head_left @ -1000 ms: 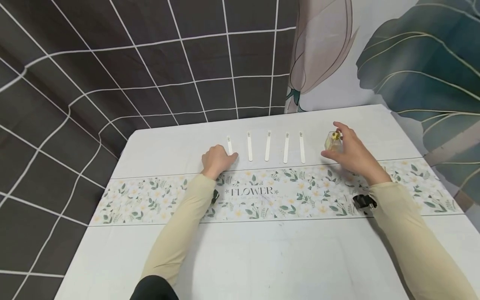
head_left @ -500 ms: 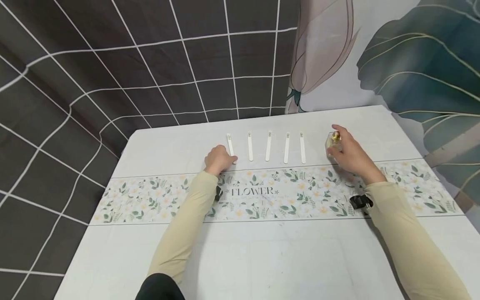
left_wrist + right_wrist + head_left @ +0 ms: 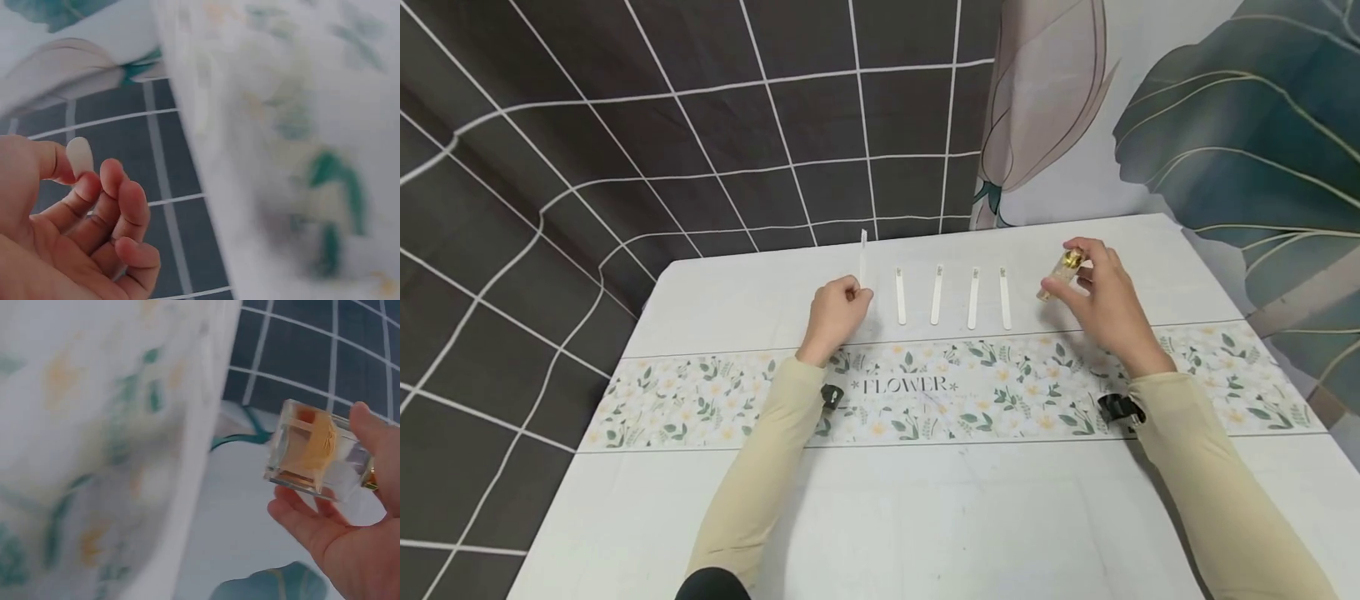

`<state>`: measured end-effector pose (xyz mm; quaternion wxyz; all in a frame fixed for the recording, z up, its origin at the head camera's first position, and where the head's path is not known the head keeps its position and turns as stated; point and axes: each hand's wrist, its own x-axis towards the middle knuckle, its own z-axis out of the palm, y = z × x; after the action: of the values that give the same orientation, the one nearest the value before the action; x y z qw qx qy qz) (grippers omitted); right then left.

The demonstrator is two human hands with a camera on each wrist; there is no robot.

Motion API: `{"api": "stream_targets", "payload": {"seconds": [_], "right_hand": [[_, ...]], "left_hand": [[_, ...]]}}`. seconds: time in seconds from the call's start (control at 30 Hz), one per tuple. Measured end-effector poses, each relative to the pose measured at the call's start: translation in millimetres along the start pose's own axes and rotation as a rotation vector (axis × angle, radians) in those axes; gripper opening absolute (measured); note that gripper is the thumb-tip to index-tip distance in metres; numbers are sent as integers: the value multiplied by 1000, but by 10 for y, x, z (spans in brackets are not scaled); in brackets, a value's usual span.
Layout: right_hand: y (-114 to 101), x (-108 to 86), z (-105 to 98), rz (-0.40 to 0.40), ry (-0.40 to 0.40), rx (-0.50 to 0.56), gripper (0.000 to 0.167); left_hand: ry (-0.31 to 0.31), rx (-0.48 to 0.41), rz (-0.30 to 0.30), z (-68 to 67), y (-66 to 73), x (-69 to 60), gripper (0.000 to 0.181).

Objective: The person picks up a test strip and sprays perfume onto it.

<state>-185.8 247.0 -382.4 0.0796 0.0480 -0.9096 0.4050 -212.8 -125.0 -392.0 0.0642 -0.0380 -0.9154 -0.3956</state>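
Note:
My left hand (image 3: 837, 317) pinches a white paper strip (image 3: 862, 260) by its lower end, and the strip stands upright above the table. In the left wrist view the strip's rounded end (image 3: 80, 156) shows between thumb and index finger of the left hand (image 3: 87, 219). At the right, my right hand (image 3: 1108, 304) grips a clear glass bottle (image 3: 1060, 272) with a gold top, tilted above the table. The right wrist view shows the bottle (image 3: 312, 450), amber inside, held between the thumb and fingers of the right hand (image 3: 356, 519).
Several white strips lie side by side between the hands, among them one (image 3: 901, 297) nearest the left hand and one (image 3: 1004, 298) nearest the right. A floral band with lettering (image 3: 925, 400) crosses the white table (image 3: 955, 508). Dark gridded cloth (image 3: 805, 117) hangs behind.
My left hand has lifted the leftmost strip off the table and turned it upright. My right hand has closed round the bottle, raised it and tilted it.

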Motion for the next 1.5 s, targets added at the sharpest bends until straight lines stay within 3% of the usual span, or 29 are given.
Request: {"api": "stream_targets", "payload": {"seconds": [0.17,0.33,0.63,0.77,0.97,1.2,1.5], "right_hand": [[-259,-14,-46,-85,49,75,73],[-568,-63,-80,-113,106,100,73],[-1021,-166,-71,-278,305,102,65],[-1156,-190,-26,-349,329,81,61],[-1320,-190,45,-368,358,96,55],[-1417,-165,105,-325,361,95,51],[-1424,-167,156,-342,368,51,50]], "left_hand": [[66,-76,110,-123,223,-90,24],[52,-147,195,-230,514,-240,20],[104,-185,259,-305,837,-475,19],[147,-151,321,-319,930,-558,22],[193,-101,396,-326,1050,-664,22],[220,-102,429,-301,1113,-692,22],[223,-127,445,-246,1110,-721,23]]}}
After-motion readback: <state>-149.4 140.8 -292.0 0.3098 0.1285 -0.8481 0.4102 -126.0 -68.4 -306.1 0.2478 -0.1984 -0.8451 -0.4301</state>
